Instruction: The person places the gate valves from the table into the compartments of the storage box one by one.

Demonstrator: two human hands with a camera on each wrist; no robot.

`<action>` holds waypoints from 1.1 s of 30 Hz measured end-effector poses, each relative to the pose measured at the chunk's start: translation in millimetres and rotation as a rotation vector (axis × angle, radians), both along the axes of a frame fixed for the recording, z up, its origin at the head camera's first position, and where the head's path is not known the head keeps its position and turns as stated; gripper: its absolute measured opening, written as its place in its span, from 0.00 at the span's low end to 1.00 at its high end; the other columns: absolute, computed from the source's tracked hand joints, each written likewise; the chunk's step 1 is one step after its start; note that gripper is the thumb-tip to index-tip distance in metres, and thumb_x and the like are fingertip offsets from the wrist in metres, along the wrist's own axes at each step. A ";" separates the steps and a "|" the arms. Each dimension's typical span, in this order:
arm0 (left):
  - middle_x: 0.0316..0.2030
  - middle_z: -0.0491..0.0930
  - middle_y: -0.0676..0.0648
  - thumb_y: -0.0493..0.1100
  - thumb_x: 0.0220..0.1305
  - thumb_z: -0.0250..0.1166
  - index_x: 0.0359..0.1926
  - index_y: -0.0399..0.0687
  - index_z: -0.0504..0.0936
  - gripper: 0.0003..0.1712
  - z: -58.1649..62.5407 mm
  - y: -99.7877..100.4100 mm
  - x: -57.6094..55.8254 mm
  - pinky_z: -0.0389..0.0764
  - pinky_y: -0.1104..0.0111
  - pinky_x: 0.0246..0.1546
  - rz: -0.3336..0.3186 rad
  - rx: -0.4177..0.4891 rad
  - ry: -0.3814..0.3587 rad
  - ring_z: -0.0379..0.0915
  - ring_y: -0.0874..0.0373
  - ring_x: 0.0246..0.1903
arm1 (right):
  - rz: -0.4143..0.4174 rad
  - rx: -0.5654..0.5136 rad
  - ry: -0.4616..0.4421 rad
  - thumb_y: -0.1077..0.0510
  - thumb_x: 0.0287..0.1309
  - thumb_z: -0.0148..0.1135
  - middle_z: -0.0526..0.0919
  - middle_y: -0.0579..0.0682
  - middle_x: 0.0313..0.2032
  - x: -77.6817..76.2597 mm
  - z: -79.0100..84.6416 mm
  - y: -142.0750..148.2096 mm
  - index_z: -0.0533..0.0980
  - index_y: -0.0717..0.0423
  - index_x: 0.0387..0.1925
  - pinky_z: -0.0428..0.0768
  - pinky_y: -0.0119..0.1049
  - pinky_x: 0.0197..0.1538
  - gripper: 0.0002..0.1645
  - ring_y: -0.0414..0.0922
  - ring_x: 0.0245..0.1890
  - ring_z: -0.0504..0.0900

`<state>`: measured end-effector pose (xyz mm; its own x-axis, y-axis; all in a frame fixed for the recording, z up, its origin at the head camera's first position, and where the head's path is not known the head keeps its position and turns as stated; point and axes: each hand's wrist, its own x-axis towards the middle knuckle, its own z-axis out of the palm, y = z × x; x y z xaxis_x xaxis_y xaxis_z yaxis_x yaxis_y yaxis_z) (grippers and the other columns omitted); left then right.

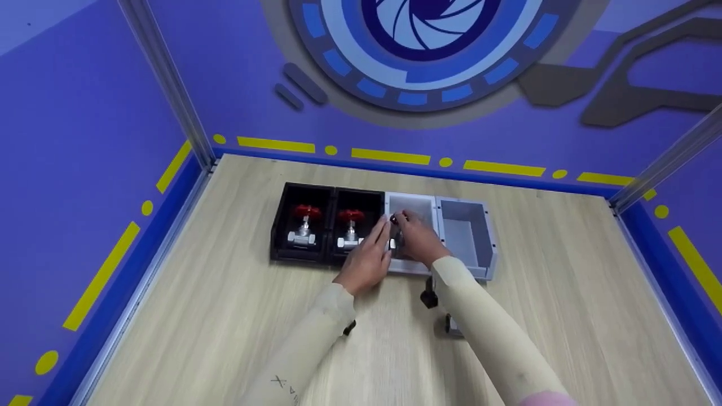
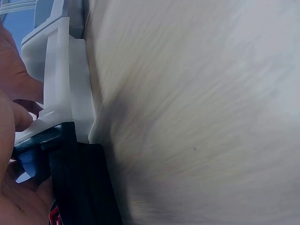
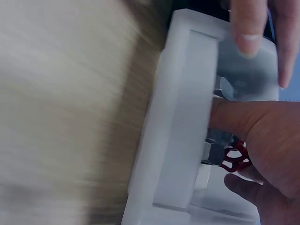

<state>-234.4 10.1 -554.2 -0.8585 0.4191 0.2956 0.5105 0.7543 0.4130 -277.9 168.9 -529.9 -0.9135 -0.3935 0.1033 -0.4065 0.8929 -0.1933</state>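
My right hand (image 1: 420, 239) reaches into the white bin (image 1: 410, 267) and grips a metal valve (image 3: 214, 153) with a red handwheel, its thumb against the metal body. Fingers of my left hand (image 1: 366, 265) stretch across the wall between the white bin and the neighbouring black bin (image 1: 372, 198); their tips hang over the white bin in the right wrist view. Inside that black bin stands a second valve (image 1: 348, 243), red handwheel up, partly covered by the left hand. A similar valve (image 1: 302, 239) stands upright in the leftmost black bin (image 1: 277, 239).
At the right end of the row is a grey bin (image 1: 459, 239). The bins stand side by side on a wooden table (image 1: 225, 316). A small black object (image 1: 428, 296) and a grey-and-black piece (image 1: 454, 325) show by the right sleeve. Blue panels (image 1: 254, 113) enclose the table.
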 end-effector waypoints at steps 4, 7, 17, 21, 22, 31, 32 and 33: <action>0.71 0.48 0.47 0.45 0.63 0.53 0.70 0.43 0.51 0.37 -1.8 0.5 -0.3 0.72 0.63 0.53 -0.003 -0.003 0.003 0.62 0.55 0.62 | 0.017 0.009 0.062 0.57 0.34 0.75 0.71 0.64 0.54 1.6 -3.8 0.8 0.65 0.62 0.59 0.73 0.49 0.55 0.46 0.58 0.54 0.73; 0.71 0.47 0.47 0.45 0.63 0.53 0.70 0.44 0.50 0.37 -1.9 0.2 -0.3 0.71 0.63 0.54 0.000 -0.014 -0.009 0.61 0.55 0.62 | 0.014 0.011 0.080 0.56 0.34 0.75 0.71 0.64 0.54 2.8 -6.1 0.7 0.65 0.62 0.59 0.72 0.49 0.56 0.48 0.59 0.54 0.72; 0.71 0.48 0.47 0.45 0.63 0.53 0.70 0.44 0.50 0.37 1.0 0.0 -0.2 0.72 0.63 0.54 -0.001 -0.006 -0.013 0.62 0.55 0.62 | -0.013 0.045 0.099 0.53 0.31 0.76 0.70 0.62 0.54 4.0 -8.0 -0.4 0.64 0.60 0.60 0.74 0.50 0.53 0.50 0.58 0.53 0.71; 0.71 0.47 0.47 0.45 0.63 0.53 0.70 0.44 0.49 0.38 2.3 -0.3 -0.7 0.72 0.63 0.53 -0.004 -0.010 -0.017 0.62 0.55 0.62 | 0.000 0.053 0.072 0.54 0.33 0.76 0.67 0.63 0.57 4.2 -6.2 1.2 0.62 0.60 0.62 0.74 0.50 0.54 0.52 0.59 0.56 0.69; 0.71 0.47 0.47 0.45 0.63 0.53 0.70 0.44 0.49 0.37 2.3 -0.4 -1.0 0.72 0.63 0.54 -0.004 -0.012 -0.017 0.62 0.55 0.62 | 0.001 0.051 0.056 0.55 0.33 0.76 0.66 0.63 0.58 4.3 -5.3 1.4 0.61 0.60 0.63 0.73 0.50 0.55 0.52 0.60 0.57 0.68; 0.72 0.45 0.48 0.46 0.64 0.52 0.71 0.45 0.48 0.38 2.6 0.2 0.3 0.70 0.63 0.56 -0.006 -0.019 -0.038 0.60 0.55 0.63 | -0.011 -0.025 -0.105 0.55 0.34 0.76 0.51 0.68 0.67 5.5 8.0 4.8 0.55 0.59 0.67 0.69 0.52 0.58 0.58 0.65 0.64 0.58; 0.71 0.46 0.47 0.45 0.64 0.52 0.70 0.44 0.49 0.37 3.1 -0.2 0.5 0.70 0.63 0.56 -0.006 -0.017 -0.037 0.60 0.55 0.63 | -0.006 -0.041 -0.102 0.56 0.35 0.75 0.50 0.68 0.67 5.6 10.3 5.2 0.56 0.60 0.67 0.70 0.51 0.57 0.57 0.64 0.64 0.59; 0.71 0.46 0.47 0.46 0.64 0.52 0.70 0.44 0.49 0.37 3.2 -0.6 0.6 0.70 0.63 0.56 -0.005 -0.019 -0.036 0.60 0.55 0.63 | -0.003 -0.058 -0.099 0.57 0.36 0.75 0.50 0.69 0.67 5.7 12.6 5.5 0.57 0.61 0.66 0.71 0.51 0.57 0.55 0.64 0.63 0.61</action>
<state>-233.8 9.5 -551.0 -0.8661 0.4289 0.2567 0.4995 0.7593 0.4170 -272.3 174.4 -517.3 -0.9216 -0.3866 0.0353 -0.3802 0.8803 -0.2839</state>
